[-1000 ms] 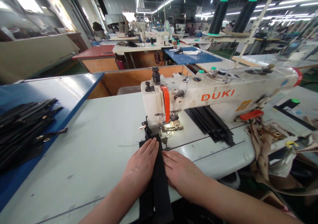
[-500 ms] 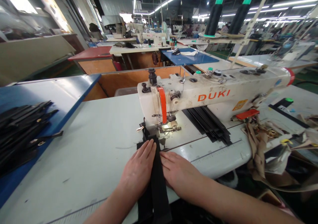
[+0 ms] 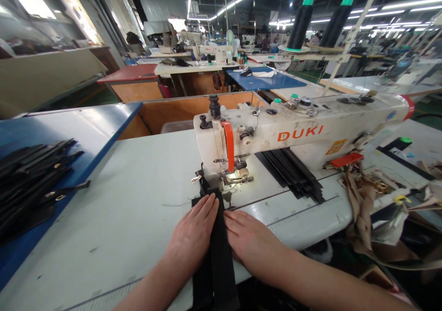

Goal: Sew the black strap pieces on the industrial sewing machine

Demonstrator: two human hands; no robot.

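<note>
Two long black fabric strips (image 3: 223,251), one lapping the other, run from the front table edge toward the presser foot (image 3: 238,177) of a white sewing machine (image 3: 300,134). My left hand (image 3: 193,230) lies flat on the strips, its fingers stretched forward and close together. At the right edge of the upper strip, my right hand (image 3: 247,237) rests with its fingers extended and touching the fabric; its thumb is hidden. Beyond my left fingertips, a metal zipper pull (image 3: 196,178) hangs at the dark far end of the strips, left of the needle area.
Several black strips (image 3: 293,175) lie fanned under the machine arm. A heap of black zippered pieces (image 3: 31,182) covers part of the blue table at left. Tan straps (image 3: 359,210) trail off the right side. Two black thread cones (image 3: 300,28) stand behind the machine.
The whole view has shifted slightly, so the scene sits a little further right. Both hands and the strips keep nearly the same position at the machine.
</note>
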